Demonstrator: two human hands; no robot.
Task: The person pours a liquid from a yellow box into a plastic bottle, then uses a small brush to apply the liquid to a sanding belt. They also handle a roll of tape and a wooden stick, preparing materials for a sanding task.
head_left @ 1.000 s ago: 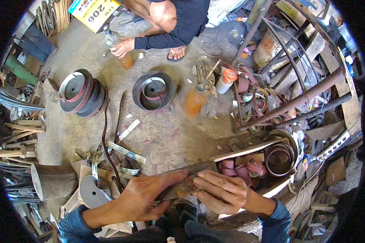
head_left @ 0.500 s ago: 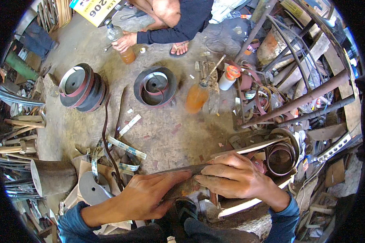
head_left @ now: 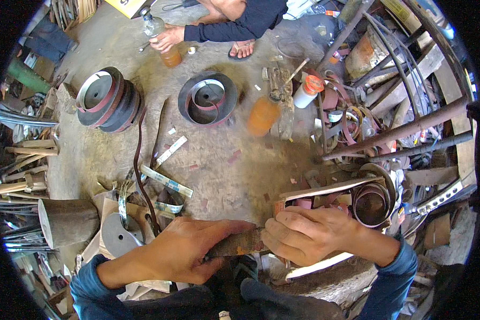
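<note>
A worn, dark brown piece like a wooden block (head_left: 237, 245) lies between my hands above my lap. My left hand (head_left: 194, 248) grips its left end, fingers along the top and thumb below. At the right end the curled fingers of my right hand (head_left: 314, 232) close over it; their tips are hidden. Just beyond my right hand stands an open wooden box (head_left: 330, 189) holding reddish abrasive strips and a rolled brown band (head_left: 370, 205). Left of my left hand are a grey disc (head_left: 121, 234) and a long dark strip (head_left: 138, 160).
Wheels with reddish bands (head_left: 109, 101) are stacked at the left; another wheel (head_left: 207, 98) lies mid-floor. An orange jar (head_left: 264, 114) and a white bottle (head_left: 308, 92) stand right. Across from me a person's hand (head_left: 168, 37) holds a bottle. Metal bars (head_left: 405, 130) cross the right side.
The brown piece has tilted, so more of its broad face shows. My right hand has shifted slightly down and right at its end. The surroundings sit a little higher in view.
</note>
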